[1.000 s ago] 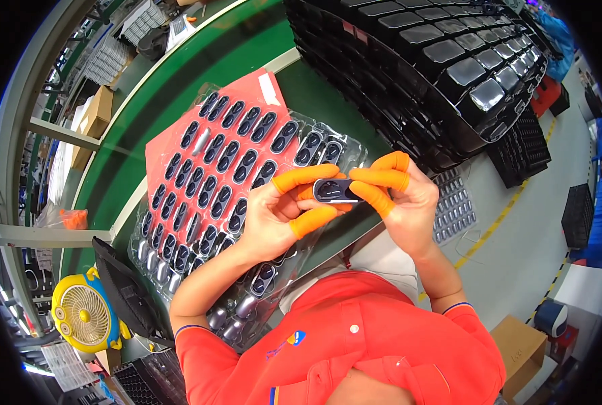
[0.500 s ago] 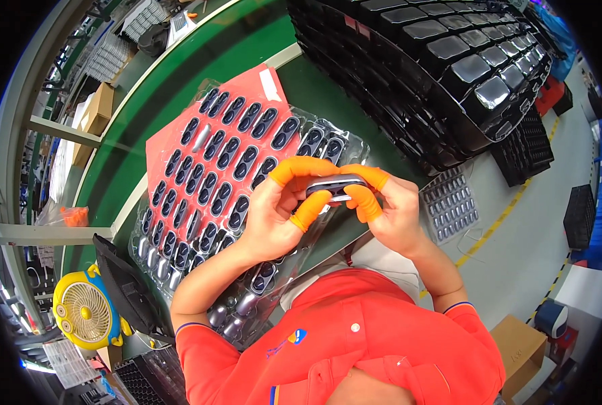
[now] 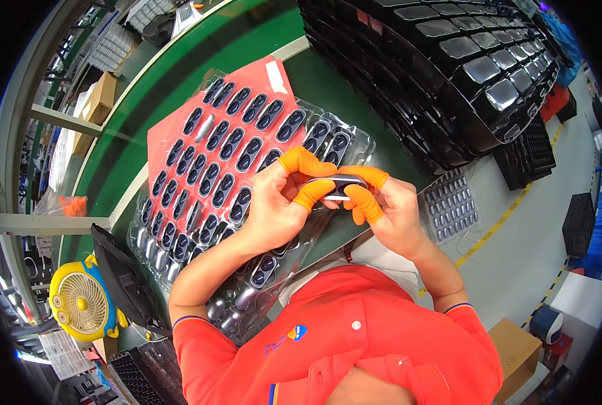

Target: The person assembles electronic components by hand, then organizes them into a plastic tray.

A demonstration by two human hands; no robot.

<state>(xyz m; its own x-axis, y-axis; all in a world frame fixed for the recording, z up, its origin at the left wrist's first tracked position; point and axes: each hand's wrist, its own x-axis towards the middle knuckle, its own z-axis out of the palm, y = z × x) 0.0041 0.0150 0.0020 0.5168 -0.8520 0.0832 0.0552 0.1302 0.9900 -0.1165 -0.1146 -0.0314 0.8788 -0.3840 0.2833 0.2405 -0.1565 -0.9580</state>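
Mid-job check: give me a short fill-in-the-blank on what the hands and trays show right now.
1. Both hands, left hand and right hand, pinch one small dark oval part with a silver rim; the fingertip covers are ____ in colour.
2. The clear plastic blister tray of oval parts lies on a ____ sheet.
3. The small yellow fan stands to the person's ____.

Missing words: orange; red; left

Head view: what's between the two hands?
A small dark oval part, pinched by the orange-capped fingers of the left hand and right hand, above the clear blister tray.
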